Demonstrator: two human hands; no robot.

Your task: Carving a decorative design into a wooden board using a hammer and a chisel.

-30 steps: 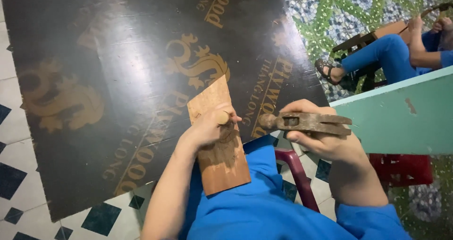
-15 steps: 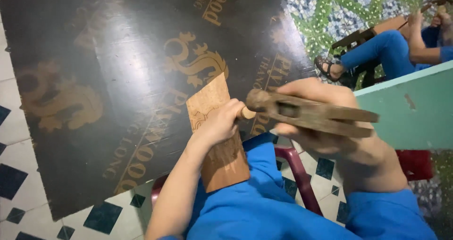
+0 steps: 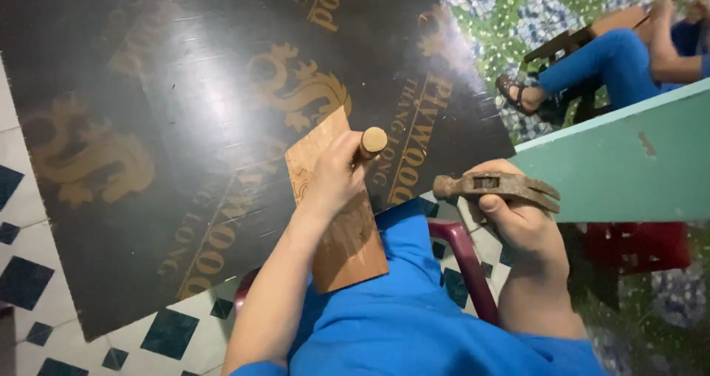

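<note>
The left hand [image 3: 334, 180] is wrapped tight round a round wooden-handled chisel [image 3: 372, 141], pressing it onto a small brown carved wooden board [image 3: 347, 235] that lies on the dark printed plywood sheet [image 3: 185, 124] and the lap. The right hand [image 3: 518, 224] clenches a rusty claw hammer [image 3: 495, 187] — raised, just beside the chisel.

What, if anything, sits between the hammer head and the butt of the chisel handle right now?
Nothing visible. The hammer, gripped in the right hand, hangs to the right of the chisel handle, and only the dark board shows in the gap. The left hand wraps the chisel below its butt, over the wooden plank.
</note>
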